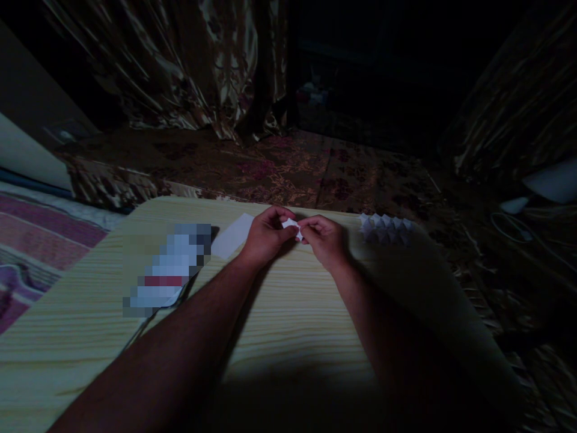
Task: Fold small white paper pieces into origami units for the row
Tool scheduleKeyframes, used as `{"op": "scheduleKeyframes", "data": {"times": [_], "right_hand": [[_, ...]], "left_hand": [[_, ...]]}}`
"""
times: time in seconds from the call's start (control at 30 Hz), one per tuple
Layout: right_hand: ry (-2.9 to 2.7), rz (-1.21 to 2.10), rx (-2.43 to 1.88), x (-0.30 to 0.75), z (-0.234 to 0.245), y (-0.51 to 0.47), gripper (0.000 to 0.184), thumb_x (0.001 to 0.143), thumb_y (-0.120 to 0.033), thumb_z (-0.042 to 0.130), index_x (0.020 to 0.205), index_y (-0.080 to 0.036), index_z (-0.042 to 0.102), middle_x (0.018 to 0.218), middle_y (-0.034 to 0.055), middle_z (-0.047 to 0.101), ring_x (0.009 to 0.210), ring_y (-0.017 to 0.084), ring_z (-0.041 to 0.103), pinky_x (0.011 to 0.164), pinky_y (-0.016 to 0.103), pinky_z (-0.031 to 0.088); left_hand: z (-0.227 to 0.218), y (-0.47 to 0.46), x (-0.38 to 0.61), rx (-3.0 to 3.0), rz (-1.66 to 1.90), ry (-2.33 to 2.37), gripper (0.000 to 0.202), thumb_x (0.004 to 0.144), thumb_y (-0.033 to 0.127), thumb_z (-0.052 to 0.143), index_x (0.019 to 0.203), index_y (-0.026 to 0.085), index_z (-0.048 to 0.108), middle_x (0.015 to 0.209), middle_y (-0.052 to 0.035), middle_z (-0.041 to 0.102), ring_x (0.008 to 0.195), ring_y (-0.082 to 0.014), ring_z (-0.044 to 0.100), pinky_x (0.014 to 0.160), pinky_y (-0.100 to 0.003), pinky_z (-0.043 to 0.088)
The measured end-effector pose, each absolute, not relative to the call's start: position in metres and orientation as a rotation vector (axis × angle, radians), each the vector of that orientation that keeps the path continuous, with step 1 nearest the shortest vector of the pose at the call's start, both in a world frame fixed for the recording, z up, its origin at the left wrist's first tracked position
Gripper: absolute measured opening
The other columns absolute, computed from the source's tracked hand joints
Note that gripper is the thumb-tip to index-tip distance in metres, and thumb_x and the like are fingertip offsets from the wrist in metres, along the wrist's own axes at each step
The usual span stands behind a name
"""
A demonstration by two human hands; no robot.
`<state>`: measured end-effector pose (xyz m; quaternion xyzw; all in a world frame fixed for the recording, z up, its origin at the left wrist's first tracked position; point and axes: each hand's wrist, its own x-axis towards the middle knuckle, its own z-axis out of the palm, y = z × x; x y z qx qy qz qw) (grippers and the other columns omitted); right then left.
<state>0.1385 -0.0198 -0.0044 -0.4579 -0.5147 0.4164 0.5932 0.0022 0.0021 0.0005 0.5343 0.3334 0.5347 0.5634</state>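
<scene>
Both my hands meet over the far middle of a light wooden table (pixel 288 325). My left hand (pixel 265 236) and my right hand (pixel 325 240) pinch a small folded piece of white paper (pixel 292 225) between their fingertips, fingers closed on it. A flat white paper sheet (pixel 232 236) lies just left of my left hand. A row of several small folded white paper pieces (pixel 386 228) sits to the right of my right hand near the table's far edge.
A blurred-out object (pixel 169 270) lies on the table's left part. Patterned brown cloth (pixel 288 168) covers the floor beyond the table, with curtains (pixel 171 60) behind. A striped rug (pixel 36 240) lies at left. The room is dark at right.
</scene>
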Motion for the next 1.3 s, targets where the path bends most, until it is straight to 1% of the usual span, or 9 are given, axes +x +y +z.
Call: {"op": "scheduleKeyframes", "data": {"times": [0.17, 0.3, 0.4, 0.57, 0.8, 0.87, 1.03, 1.2, 1.3], "right_hand": [[-1.165, 1.018, -1.052, 0.138, -0.0035, -0.0192, 0.026, 0.069, -0.026, 0.067, 0.093, -0.019, 0.062, 0.069, -0.0006, 0.068, 0.058, 0.012, 0.062, 0.056, 0.025, 0.05], [-1.155, 1.043, -1.071, 0.1384, -0.0033, -0.0189, 0.029, 0.068, -0.027, 0.069, 0.095, -0.017, 0.061, 0.07, 0.0002, 0.068, 0.06, 0.012, 0.062, 0.058, 0.025, 0.05], [-1.138, 1.048, -1.088, 0.1387, -0.0033, -0.0186, 0.027, 0.068, -0.027, 0.07, 0.092, -0.016, 0.063, 0.07, 0.0012, 0.069, 0.06, 0.013, 0.063, 0.058, 0.026, 0.051], [-1.172, 0.99, -1.096, 0.1388, -0.0075, -0.0161, 0.015, 0.07, -0.03, 0.067, 0.079, -0.017, 0.066, 0.072, 0.0024, 0.069, 0.063, 0.013, 0.063, 0.058, 0.025, 0.051], [-1.18, 0.903, -1.091, 0.1399, -0.0098, -0.0156, 0.02, 0.072, -0.035, 0.066, 0.08, -0.017, 0.067, 0.07, 0.0016, 0.068, 0.061, 0.013, 0.061, 0.055, 0.024, 0.049], [-1.182, 0.876, -1.094, 0.1403, -0.0092, -0.0159, 0.021, 0.074, -0.037, 0.065, 0.08, -0.017, 0.067, 0.07, 0.0018, 0.068, 0.06, 0.013, 0.061, 0.055, 0.025, 0.049], [-1.174, 0.836, -1.078, 0.1408, -0.0092, -0.0155, 0.019, 0.074, -0.036, 0.065, 0.079, -0.017, 0.067, 0.072, 0.0023, 0.069, 0.061, 0.013, 0.061, 0.058, 0.025, 0.05], [-1.188, 0.854, -1.082, 0.1406, -0.0069, -0.0168, 0.017, 0.071, -0.034, 0.067, 0.077, -0.018, 0.067, 0.069, 0.001, 0.067, 0.062, 0.013, 0.061, 0.058, 0.025, 0.049], [-1.186, 0.879, -1.094, 0.142, -0.0062, -0.0172, 0.018, 0.072, -0.035, 0.066, 0.076, -0.017, 0.067, 0.07, 0.0012, 0.067, 0.063, 0.013, 0.06, 0.058, 0.026, 0.05]], "left_hand": [[-0.0003, 0.0045, 0.0022, 1.229, 1.274, 0.806, 0.044, 0.056, 0.016, 0.076, 0.095, 0.018, 0.057, 0.077, 0.0028, 0.058, 0.059, -0.0107, 0.059, 0.06, -0.027, 0.053], [-0.0001, 0.0052, 0.0018, 1.235, 1.297, 0.806, 0.043, 0.057, 0.013, 0.076, 0.095, 0.017, 0.057, 0.076, 0.0027, 0.059, 0.06, -0.0109, 0.06, 0.061, -0.027, 0.052], [0.0012, 0.0041, 0.0021, 1.219, 1.305, 0.805, 0.042, 0.056, 0.013, 0.077, 0.093, 0.017, 0.058, 0.074, 0.0031, 0.059, 0.06, -0.0115, 0.061, 0.061, -0.027, 0.053], [0.0015, 0.0032, 0.002, 1.196, 1.291, 0.797, 0.042, 0.056, 0.017, 0.079, 0.092, 0.017, 0.058, 0.076, 0.0023, 0.063, 0.062, -0.0126, 0.062, 0.063, -0.028, 0.054], [-0.0004, 0.005, -0.0002, 1.179, 1.228, 0.827, 0.048, 0.058, 0.026, 0.082, 0.099, 0.015, 0.06, 0.078, -0.0018, 0.068, 0.067, -0.0149, 0.064, 0.068, -0.029, 0.051], [-0.0002, 0.0046, -0.0001, 1.172, 1.217, 0.837, 0.044, 0.059, 0.029, 0.082, 0.096, 0.015, 0.061, 0.078, -0.0028, 0.068, 0.066, -0.015, 0.064, 0.067, -0.028, 0.05], [-0.0013, 0.0046, -0.0006, 1.282, 1.2, 0.93, 0.033, 0.061, 0.038, 0.081, 0.079, 0.014, 0.066, 0.075, -0.0028, 0.067, 0.061, -0.0116, 0.058, 0.059, -0.023, 0.044], [-0.0033, 0.0064, -0.0028, 1.335, 1.194, 0.949, 0.032, 0.064, 0.04, 0.079, 0.077, 0.015, 0.065, 0.07, -0.001, 0.064, 0.057, -0.0097, 0.053, 0.055, -0.022, 0.04], [-0.0038, 0.0064, -0.0026, 1.352, 1.173, 0.92, 0.032, 0.065, 0.04, 0.078, 0.078, 0.015, 0.065, 0.072, -0.0015, 0.064, 0.059, -0.0101, 0.053, 0.056, -0.022, 0.04]]}}
